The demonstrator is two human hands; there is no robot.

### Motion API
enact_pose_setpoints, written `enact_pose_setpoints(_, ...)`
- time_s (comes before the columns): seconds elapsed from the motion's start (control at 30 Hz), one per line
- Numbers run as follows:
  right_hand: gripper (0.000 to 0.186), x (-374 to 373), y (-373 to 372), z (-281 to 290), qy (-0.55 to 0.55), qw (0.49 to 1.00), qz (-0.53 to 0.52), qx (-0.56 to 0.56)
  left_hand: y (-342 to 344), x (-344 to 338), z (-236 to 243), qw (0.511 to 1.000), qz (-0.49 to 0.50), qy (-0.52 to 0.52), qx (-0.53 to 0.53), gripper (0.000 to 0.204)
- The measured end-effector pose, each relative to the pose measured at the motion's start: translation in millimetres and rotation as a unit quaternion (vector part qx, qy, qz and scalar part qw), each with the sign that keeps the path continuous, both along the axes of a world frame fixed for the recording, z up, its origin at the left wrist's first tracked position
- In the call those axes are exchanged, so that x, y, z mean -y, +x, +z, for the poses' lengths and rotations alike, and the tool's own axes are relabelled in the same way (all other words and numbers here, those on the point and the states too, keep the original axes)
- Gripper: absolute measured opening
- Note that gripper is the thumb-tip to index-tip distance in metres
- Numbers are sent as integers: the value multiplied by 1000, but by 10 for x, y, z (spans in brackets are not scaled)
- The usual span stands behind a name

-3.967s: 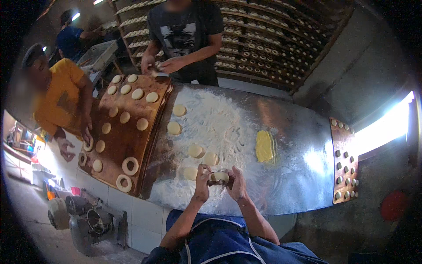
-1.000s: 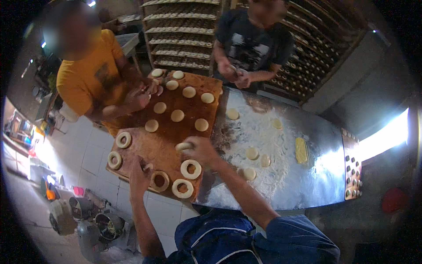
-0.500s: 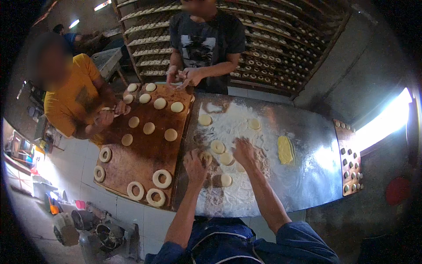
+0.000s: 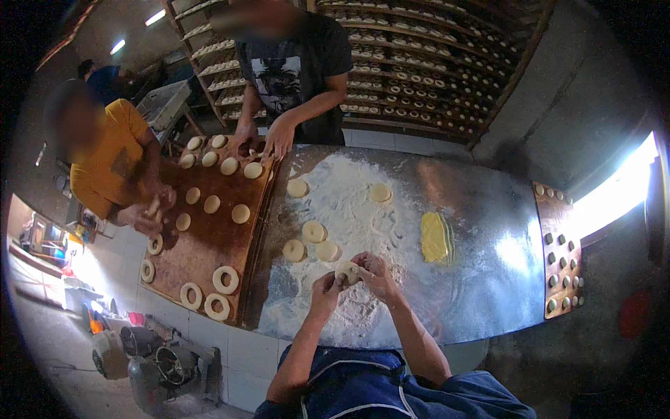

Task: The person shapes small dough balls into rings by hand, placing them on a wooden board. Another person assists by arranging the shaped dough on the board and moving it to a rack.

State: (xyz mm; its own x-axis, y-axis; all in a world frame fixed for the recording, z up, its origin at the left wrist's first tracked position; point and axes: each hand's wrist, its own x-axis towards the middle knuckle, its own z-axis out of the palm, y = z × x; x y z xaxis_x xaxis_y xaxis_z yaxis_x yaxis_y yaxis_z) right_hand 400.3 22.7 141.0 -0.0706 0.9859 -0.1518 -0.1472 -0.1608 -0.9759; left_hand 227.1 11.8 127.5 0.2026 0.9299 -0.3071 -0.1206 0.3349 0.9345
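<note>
"One dough pc. [image 4: 347,272], just below ctr of frame. Who's got it?"

"Person in blue [image 4: 352,377], bottom ctr, works it bare-handed over the tabletop [image 4: 481,293]. L hand [image 4: 324,293] pinches its lower-left side, fingers bent; R hand [image 4: 377,274] grips it from the right, fingers curled on the edge."

"Hole thru it?"

"Can't tell; fingers cover too much."

"What's close by?"

"Five dough rounds [image 4: 326,251] on the tabletop: three grouped up-left of the hands, two farther up. Flour [image 4: 342,174] lies spread thru the middle. Yellow slab [image 4: 436,237] sits right of ctr, well apart from the rounds."

"& left of frame?"

"Brown board [image 4: 188,251] w/ five dough rings [image 4: 225,279] near its lower & left edges, plus rows of small discs [image 4: 212,204] above."

"Others in shot?"

"Co-worker in dark tee [image 4: 279,66], top ctr, hands down at the board's upper-right corner. Co-worker in yellow [image 4: 115,164], far left, hands by the board's left edge, too blurred to read."

"Bkgd?"

"Loaded racks [image 4: 419,63] across the top. Second board [image 4: 548,216] w/ small dough pcs., far right. Grey machine [image 4: 146,377] on the floor, lower left."
</note>
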Motion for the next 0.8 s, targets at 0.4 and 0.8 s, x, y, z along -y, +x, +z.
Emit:
enact_pose_setpoints(0.4,42,359,230,-80,220,886,48,405,67,309,95,986,84,56,-134,35)
enact_pose_setpoints(0.8,32,208,284,323,-46,954,88,283,214,588,1,988,84,69,-114,31)
